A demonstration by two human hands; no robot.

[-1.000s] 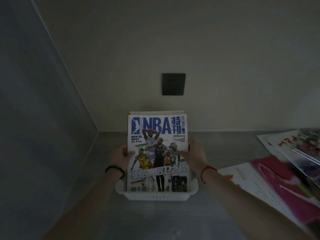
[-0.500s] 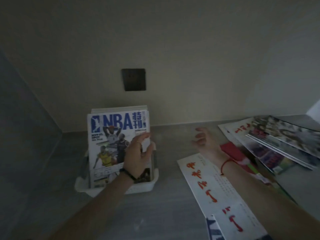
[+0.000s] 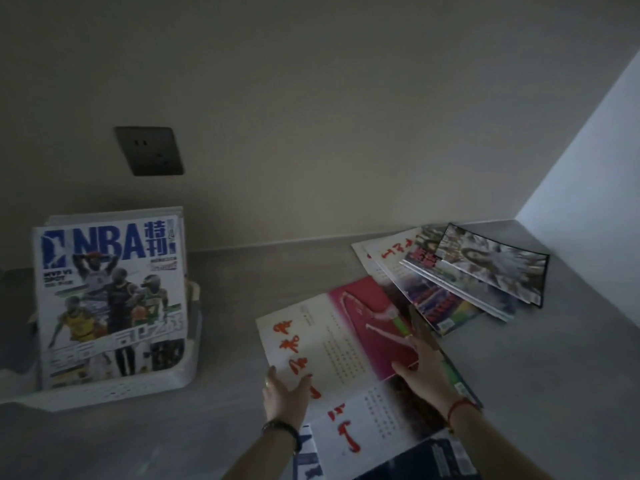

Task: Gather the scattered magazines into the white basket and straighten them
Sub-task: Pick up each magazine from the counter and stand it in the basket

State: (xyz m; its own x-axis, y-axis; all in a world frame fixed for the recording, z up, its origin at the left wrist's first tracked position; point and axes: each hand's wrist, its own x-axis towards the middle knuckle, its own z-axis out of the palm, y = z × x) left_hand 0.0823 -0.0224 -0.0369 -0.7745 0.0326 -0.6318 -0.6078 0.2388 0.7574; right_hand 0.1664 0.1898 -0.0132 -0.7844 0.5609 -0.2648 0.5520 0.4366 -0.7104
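The white basket (image 3: 114, 389) stands at the left on the grey counter, with several magazines upright in it. The front one is an NBA magazine (image 3: 110, 296). To the right lies a white and pink magazine with red characters (image 3: 332, 341), flat on the counter. My left hand (image 3: 285, 398) rests on its near left edge, fingers spread. My right hand (image 3: 424, 370) lies flat on its pink right part. Neither hand has lifted it. Another white magazine with red characters (image 3: 360, 424) lies just below, partly under my hands.
A fan of several magazines (image 3: 460, 275) lies at the back right near the corner. A dark magazine (image 3: 433, 459) sits at the bottom edge. A dark wall socket (image 3: 149, 150) is above the basket. Walls close the back and right.
Both hands have left the basket and moved right onto the white and pink magazine. The view has swung right, so the basket now sits at the far left.
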